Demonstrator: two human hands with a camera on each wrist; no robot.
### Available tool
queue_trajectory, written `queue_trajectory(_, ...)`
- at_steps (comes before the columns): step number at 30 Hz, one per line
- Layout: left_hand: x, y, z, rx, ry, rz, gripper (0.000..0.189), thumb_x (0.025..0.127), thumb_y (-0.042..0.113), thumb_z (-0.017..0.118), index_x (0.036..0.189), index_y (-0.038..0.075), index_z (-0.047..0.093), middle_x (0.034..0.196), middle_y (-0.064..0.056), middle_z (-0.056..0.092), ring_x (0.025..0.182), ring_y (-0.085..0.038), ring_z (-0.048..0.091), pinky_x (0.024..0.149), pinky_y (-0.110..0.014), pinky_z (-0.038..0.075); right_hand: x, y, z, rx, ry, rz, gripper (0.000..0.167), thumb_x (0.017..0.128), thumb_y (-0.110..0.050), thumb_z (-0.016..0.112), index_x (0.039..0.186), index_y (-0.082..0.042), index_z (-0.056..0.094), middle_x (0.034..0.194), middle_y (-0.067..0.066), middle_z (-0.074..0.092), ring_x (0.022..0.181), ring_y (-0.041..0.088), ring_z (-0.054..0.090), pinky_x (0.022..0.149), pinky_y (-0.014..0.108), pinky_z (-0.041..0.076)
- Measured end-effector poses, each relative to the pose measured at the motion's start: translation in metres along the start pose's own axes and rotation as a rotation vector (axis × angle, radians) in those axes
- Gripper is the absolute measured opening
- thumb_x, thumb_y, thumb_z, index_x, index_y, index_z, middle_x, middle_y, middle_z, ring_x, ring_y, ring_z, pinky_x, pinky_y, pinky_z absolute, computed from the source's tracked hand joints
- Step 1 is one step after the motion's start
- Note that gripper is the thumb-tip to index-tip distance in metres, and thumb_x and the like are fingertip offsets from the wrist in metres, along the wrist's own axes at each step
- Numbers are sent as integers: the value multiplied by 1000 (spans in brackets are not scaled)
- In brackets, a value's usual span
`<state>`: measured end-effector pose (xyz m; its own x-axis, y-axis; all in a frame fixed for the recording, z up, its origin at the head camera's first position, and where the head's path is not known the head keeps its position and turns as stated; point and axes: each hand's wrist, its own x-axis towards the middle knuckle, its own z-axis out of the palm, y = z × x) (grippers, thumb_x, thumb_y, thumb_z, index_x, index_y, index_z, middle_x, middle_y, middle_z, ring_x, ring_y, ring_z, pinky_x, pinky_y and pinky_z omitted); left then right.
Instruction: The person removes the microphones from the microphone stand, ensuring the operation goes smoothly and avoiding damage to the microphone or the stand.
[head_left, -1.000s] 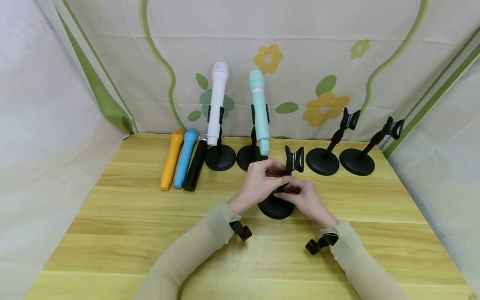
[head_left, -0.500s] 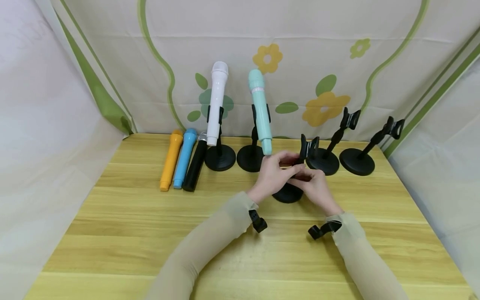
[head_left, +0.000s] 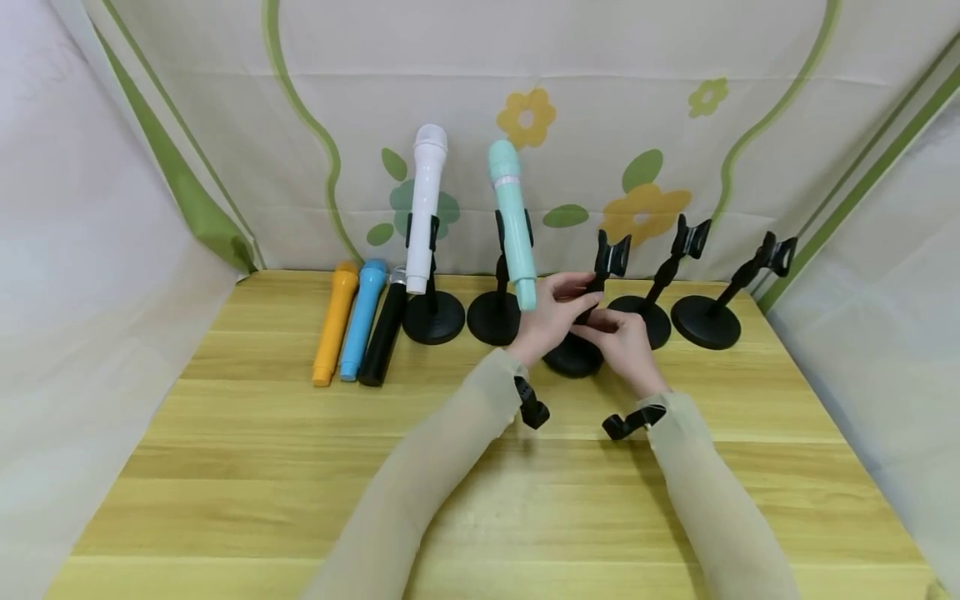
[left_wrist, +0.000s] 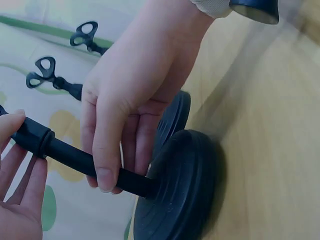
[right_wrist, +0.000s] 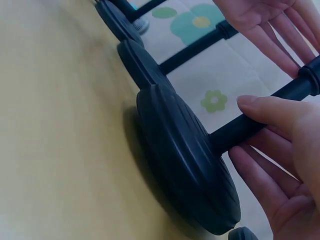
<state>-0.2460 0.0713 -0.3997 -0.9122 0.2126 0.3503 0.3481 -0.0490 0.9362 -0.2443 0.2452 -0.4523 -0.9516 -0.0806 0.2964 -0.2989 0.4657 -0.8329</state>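
A black desktop microphone stand (head_left: 575,357) with a round base and an unfilled clip on top is between both hands. My left hand (head_left: 553,315) holds its upper pole, and the left thumb lies on the collar (left_wrist: 34,137) in the left wrist view. Lower on the pole, just above the base, my right hand (head_left: 624,340) pinches it between thumb and fingers. In the right wrist view the round base (right_wrist: 185,155) is close over the tabletop; whether it touches cannot be told. To the left, a mint microphone (head_left: 513,225) and a white microphone (head_left: 426,208) rest in two stands.
Orange (head_left: 335,325), blue (head_left: 363,323) and black (head_left: 384,333) microphones lie side by side on the wooden table (head_left: 262,467). Two more stands, one near (head_left: 647,321) and one farther right (head_left: 707,323), have unfilled clips. A flowered cloth (head_left: 600,67) hangs behind.
Both hands have carried the stand away from me and a little to the right, toward the row of stands at the back. The head view has shifted slightly.
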Motion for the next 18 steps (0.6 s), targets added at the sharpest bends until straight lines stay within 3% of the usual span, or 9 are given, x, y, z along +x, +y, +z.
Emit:
queue_trajectory(4,11,-4,1,-27,7,31,33,96,13,74,129,6,70,124,-4,70,111,-11,65,91,-24,54,14,2,0,-28,29,-2,21,88,-28,84,102,-11,82,93,2,77,91,16,70,81,27,54)
queue_trajectory(9,20,-5,0,-86,18,-12,33,97,10,72,130,4,69,127,-9,68,116,-16,63,94,-25,52,27,8,4,-44,36,14,25,89,-29,83,106,-11,82,97,3,77,97,18,70,88,33,54)
queue_trajectory(14,26,-7,1,-77,64,-24,32,97,7,71,129,2,68,126,-11,69,116,-18,64,94,-24,51,38,11,9,-34,46,42,28,90,-28,82,110,-10,81,101,6,77,99,20,69,90,38,54)
queue_trajectory(18,30,-6,2,-59,76,-10,34,97,3,69,131,1,67,128,-13,68,116,-22,64,95,-23,51,43,14,12,-46,64,40,27,91,-25,81,111,-7,80,101,8,77,97,22,70,87,36,56)
